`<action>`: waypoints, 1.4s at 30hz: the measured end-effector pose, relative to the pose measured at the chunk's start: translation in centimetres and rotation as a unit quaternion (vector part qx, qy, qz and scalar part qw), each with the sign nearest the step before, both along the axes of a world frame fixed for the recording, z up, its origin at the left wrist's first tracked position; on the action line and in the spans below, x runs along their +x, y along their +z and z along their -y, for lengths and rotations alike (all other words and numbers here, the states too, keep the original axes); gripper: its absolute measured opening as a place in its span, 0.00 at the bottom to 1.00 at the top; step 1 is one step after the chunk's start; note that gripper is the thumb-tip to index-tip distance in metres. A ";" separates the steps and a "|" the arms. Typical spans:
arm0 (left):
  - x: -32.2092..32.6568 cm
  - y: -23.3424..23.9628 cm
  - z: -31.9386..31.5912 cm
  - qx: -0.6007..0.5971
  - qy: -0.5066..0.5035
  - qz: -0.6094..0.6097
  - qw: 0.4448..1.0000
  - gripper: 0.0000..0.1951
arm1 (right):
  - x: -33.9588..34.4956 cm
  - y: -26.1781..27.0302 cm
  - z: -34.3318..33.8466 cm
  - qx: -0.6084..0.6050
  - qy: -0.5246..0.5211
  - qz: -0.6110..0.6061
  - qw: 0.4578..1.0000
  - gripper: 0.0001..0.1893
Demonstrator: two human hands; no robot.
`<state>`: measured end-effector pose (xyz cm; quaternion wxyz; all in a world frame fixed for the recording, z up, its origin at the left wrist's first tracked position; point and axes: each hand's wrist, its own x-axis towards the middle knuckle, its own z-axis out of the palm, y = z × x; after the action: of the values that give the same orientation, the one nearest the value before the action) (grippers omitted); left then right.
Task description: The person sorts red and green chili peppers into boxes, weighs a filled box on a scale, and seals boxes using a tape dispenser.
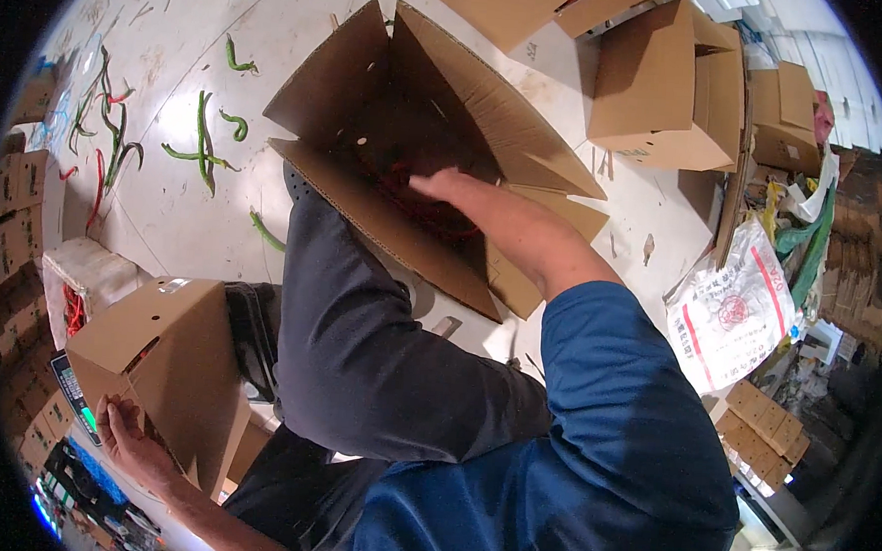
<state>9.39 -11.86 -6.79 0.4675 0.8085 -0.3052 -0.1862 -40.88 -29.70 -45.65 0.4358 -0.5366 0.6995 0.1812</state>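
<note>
My right hand reaches down into an open cardboard box on the floor, its fingers at red chili peppers in the shadowed interior; whether it grips any cannot be told. At the lower left, my left hand is at the edge of another cardboard box, palm turned up and fingers curled; a firm hold is not plain. Beside that box stands a digital scale display. A white foam box with red chili peppers lies beyond it.
Loose green peppers and red ones lie on the pale floor at left. More cardboard boxes stand at the upper right. A white woven sack lies at right. Stacked cartons line the left side.
</note>
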 end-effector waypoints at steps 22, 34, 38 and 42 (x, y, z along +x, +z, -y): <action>0.3 -0.6 0.0 -0.020 -0.012 -0.040 0.999 0.12 | 5.2 -0.5 -0.4 -0.159 0.110 -0.083 0.978 0.43; -0.7 1.2 -1.3 -0.014 0.042 0.021 0.999 0.11 | 5.1 6.3 1.5 -0.072 0.074 0.016 0.995 0.35; -1.1 1.1 -0.8 -0.035 -0.011 0.007 0.999 0.11 | 1.0 5.4 3.0 -0.159 0.128 0.051 0.978 0.32; -2.9 -0.4 2.6 -0.020 -0.062 -0.001 0.998 0.11 | -7.9 -3.5 4.4 -0.214 0.143 0.090 0.962 0.23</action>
<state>6.46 -14.49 -7.20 0.4711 0.7783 -0.3580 -0.2099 -48.80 -34.15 -49.15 0.3413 -0.7258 0.5960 0.0390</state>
